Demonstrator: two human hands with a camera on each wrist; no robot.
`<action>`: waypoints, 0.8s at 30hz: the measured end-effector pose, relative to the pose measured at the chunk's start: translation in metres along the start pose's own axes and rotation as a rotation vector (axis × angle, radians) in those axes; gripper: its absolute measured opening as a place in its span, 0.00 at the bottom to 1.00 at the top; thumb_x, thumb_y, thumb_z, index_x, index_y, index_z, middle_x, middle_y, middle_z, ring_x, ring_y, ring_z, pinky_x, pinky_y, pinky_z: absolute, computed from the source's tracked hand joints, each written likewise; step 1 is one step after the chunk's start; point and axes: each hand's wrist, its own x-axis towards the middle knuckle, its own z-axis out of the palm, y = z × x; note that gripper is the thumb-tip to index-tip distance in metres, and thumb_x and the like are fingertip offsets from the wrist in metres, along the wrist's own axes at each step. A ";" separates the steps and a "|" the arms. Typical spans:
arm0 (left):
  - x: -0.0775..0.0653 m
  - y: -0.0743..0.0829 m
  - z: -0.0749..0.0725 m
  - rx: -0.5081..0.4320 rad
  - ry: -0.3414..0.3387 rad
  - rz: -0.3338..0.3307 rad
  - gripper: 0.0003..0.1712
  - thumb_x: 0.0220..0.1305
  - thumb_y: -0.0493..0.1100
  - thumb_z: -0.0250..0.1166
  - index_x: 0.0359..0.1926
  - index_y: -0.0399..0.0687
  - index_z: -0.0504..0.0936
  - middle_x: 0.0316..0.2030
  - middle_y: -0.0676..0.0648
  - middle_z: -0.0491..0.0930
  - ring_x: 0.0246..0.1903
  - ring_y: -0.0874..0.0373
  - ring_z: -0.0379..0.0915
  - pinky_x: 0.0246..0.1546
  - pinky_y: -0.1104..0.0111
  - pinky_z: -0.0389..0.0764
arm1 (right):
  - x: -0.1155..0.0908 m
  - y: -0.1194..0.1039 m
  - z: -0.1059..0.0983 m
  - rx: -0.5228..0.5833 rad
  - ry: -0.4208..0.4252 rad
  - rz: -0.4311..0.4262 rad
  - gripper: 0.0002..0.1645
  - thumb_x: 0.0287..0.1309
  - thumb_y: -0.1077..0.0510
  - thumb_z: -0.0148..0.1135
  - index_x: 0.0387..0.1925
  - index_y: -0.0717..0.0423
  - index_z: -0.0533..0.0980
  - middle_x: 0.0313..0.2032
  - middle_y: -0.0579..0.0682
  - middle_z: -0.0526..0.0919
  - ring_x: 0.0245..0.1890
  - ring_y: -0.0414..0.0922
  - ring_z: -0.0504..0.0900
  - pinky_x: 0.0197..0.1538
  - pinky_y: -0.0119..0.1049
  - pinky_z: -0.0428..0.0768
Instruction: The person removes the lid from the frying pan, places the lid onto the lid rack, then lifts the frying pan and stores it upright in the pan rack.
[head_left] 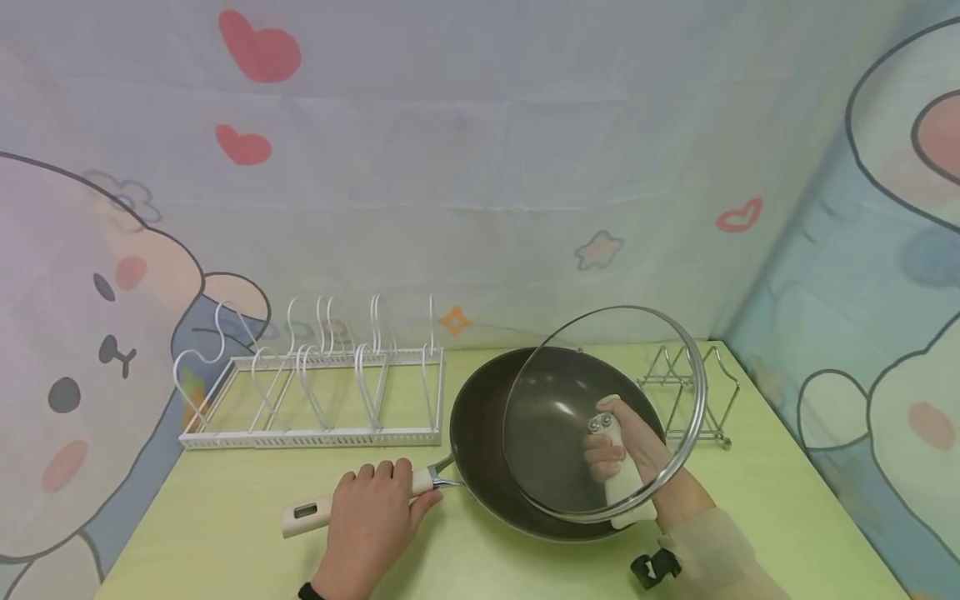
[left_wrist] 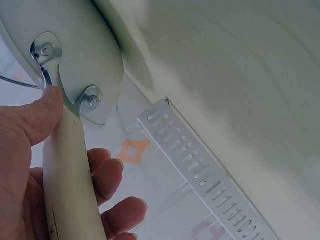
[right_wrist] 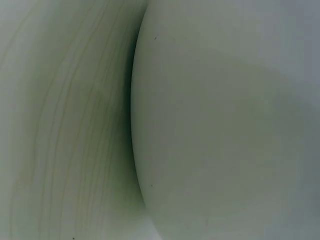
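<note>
Left hand (head_left: pixel 372 515) gripping one pan (head_left: pixel 489 437) by its handle (head_left: pixel 309 517), right hand (head_left: pixel 641 440) holding one tilted lid (head_left: pixel 551 454) above it, fingers curling round the knob (head_left: pixel 622 483), one white rack (head_left: pixel 311 438) and one silver rack (head_left: pixel 666 381) flanking the pan.

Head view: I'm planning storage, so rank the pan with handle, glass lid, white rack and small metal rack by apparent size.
1. Pan with handle
2. Glass lid and white rack: unsure; the rack looks wider, the lid taller and likely nearer the camera.
3. Small metal rack
</note>
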 end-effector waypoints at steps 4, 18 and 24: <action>-0.001 0.001 0.000 -0.011 0.003 0.001 0.33 0.60 0.69 0.75 0.27 0.46 0.72 0.18 0.50 0.68 0.21 0.52 0.68 0.24 0.64 0.67 | 0.000 0.001 0.000 0.022 -0.025 -0.003 0.21 0.79 0.44 0.24 0.27 0.45 0.53 0.19 0.38 0.74 0.19 0.32 0.51 0.24 0.23 0.66; 0.001 0.003 0.000 -0.012 0.029 0.016 0.33 0.59 0.68 0.76 0.28 0.46 0.72 0.19 0.51 0.67 0.20 0.53 0.68 0.23 0.65 0.65 | 0.000 0.000 -0.001 0.060 -0.036 -0.020 0.25 0.79 0.44 0.27 0.29 0.48 0.63 0.20 0.39 0.71 0.19 0.32 0.52 0.23 0.24 0.65; 0.001 0.005 0.001 -0.017 0.032 0.020 0.33 0.58 0.67 0.76 0.28 0.46 0.72 0.19 0.50 0.67 0.21 0.53 0.68 0.24 0.65 0.67 | -0.002 -0.001 -0.001 0.060 -0.049 -0.024 0.24 0.80 0.43 0.27 0.29 0.47 0.61 0.20 0.38 0.68 0.19 0.32 0.52 0.23 0.24 0.66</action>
